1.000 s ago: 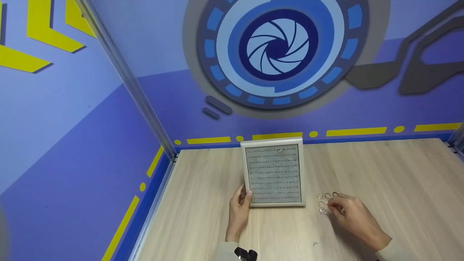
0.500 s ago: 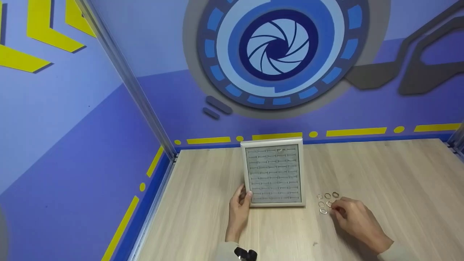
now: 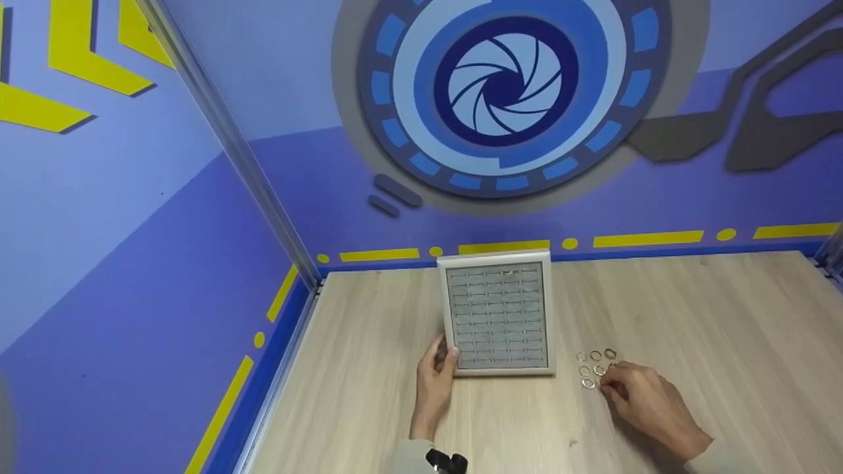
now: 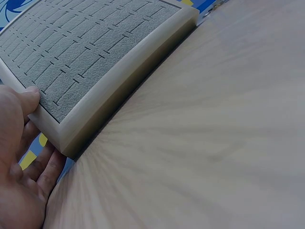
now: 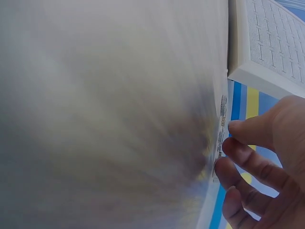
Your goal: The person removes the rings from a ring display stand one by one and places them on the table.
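Note:
The ring display tray (image 3: 496, 316), with a pale frame and grey slotted padding, stands tilted up on the table. My left hand (image 3: 435, 385) grips its lower left corner, thumb on the front of the frame and fingers behind, as the left wrist view shows. A gold-coloured ring (image 3: 510, 272) sits in a slot in the top row. Several loose rings (image 3: 596, 355) lie in rows right of the tray. My right hand (image 3: 642, 398) is at them, fingers bent and fingertips low by the silver ring (image 3: 588, 384). In the right wrist view a gap shows between thumb and index finger.
The wooden table (image 3: 711, 322) meets a blue patterned back wall (image 3: 296, 191) just behind the tray. A metal post (image 3: 230, 145) rises at the left corner. A small mark (image 3: 573, 442) shows on the table near the front.
My right hand has drawn slightly back and toward the front, uncovering rings in the top and middle rows. The left hand and tray have not moved.

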A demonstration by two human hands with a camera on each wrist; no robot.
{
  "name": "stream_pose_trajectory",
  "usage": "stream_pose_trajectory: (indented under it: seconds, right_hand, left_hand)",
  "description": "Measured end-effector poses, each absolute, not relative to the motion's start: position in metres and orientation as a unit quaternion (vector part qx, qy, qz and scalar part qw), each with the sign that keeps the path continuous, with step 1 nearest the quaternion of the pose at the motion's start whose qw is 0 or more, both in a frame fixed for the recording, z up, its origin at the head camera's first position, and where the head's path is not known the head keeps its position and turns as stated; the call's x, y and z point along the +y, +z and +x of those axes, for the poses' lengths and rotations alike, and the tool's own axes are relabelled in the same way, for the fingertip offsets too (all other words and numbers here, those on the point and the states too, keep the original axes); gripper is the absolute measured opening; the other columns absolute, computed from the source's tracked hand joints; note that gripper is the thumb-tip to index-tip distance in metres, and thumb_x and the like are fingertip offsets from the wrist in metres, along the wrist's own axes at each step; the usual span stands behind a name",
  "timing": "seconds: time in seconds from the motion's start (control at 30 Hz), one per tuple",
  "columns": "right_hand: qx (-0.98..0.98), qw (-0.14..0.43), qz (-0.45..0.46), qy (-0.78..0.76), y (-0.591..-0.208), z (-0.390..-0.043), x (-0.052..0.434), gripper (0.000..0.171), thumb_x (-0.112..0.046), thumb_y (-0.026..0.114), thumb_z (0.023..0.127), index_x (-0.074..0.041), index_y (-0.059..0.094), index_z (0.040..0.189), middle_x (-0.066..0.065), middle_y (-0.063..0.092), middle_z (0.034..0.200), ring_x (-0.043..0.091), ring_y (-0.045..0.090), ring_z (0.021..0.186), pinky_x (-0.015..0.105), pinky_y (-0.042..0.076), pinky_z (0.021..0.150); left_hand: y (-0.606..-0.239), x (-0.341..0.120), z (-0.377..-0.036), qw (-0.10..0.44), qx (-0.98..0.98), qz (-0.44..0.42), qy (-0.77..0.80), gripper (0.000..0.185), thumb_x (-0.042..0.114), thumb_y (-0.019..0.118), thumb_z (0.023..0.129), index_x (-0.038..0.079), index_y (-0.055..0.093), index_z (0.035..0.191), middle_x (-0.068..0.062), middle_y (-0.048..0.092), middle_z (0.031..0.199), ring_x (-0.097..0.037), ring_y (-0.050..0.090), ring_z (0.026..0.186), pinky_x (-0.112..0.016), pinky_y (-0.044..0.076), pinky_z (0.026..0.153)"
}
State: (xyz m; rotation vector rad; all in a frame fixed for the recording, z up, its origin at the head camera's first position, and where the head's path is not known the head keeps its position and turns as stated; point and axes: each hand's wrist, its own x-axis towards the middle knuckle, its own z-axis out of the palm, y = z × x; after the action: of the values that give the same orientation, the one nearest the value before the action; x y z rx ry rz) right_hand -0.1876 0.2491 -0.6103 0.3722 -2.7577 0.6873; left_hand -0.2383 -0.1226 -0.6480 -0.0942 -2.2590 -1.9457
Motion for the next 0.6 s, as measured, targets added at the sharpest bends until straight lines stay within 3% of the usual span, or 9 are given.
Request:
stream_pose_trajectory:
  seconds: [0.3,0.6]
  right_hand:
    - [-0.960,0.107,0.111,0.236,-0.6110,-0.1904,0.2489,0.018,0.000,0.086,0.082,-0.018,0.082,0.084,-0.012,0.060,0.074,0.004,0.046,0.064,0.023,0.040,0.055]
    - [-0.957,0.106,0.110,0.248,-0.6123,-0.1898,0.2504,0.016,-0.001,0.085,0.082,-0.016,0.084,0.086,-0.012,0.059,0.075,0.003,0.047,0.063,0.022,0.040,0.052]
  left_hand:
    - [-0.6467,-0.1225,-0.2375,0.086,-0.759,-0.035,-0.644,0.058,0.030,0.061,0.111,0.000,0.046,0.159,-0.017,0.062,0.151,-0.029,0.062,0.136,-0.036,0.051,0.114]
    - [-0.6476,-0.1229,-0.2376,0.083,-0.752,-0.034,-0.653,0.056,0.027,0.062,0.111,0.002,0.046,0.159,-0.015,0.062,0.150,-0.024,0.063,0.134,-0.029,0.053,0.110]
